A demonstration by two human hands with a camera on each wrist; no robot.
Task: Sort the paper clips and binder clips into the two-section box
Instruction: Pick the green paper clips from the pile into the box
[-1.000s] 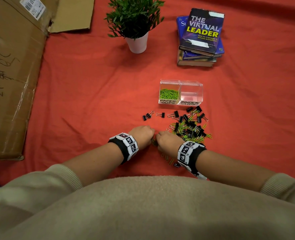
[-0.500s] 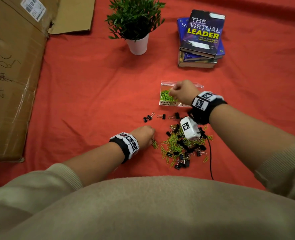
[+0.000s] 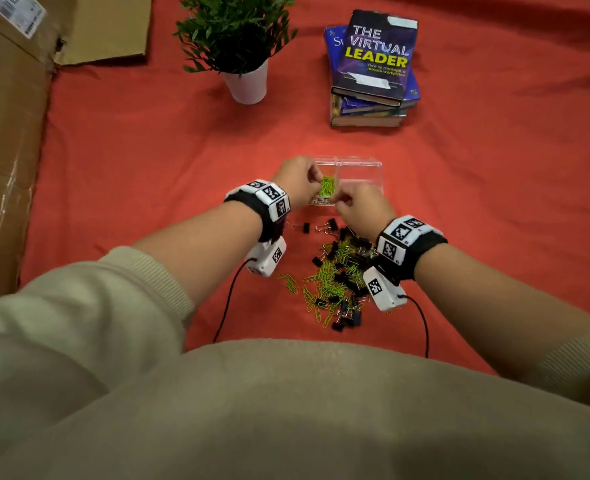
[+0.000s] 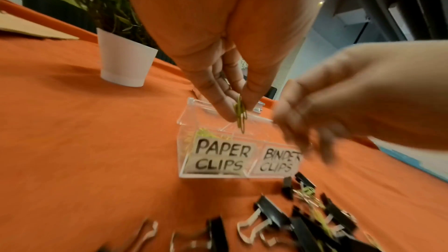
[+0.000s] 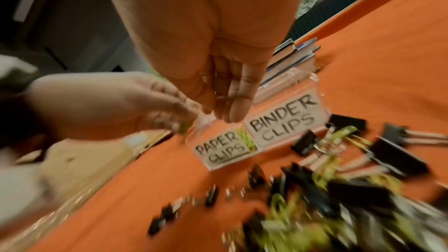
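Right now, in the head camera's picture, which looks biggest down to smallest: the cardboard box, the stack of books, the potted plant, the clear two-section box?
1. Cardboard box, largest though cut off by the frame.
2. Potted plant and stack of books: too alike to rank.
3. Clear two-section box, smallest, partly hidden by the hands.

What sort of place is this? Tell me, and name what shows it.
Probably an office or indoor workroom, with a table set up for a sorting task. An orange-red cloth covers the surface, which holds a stack of business books, a small green plant in a white pot and flattened brown cardboard.
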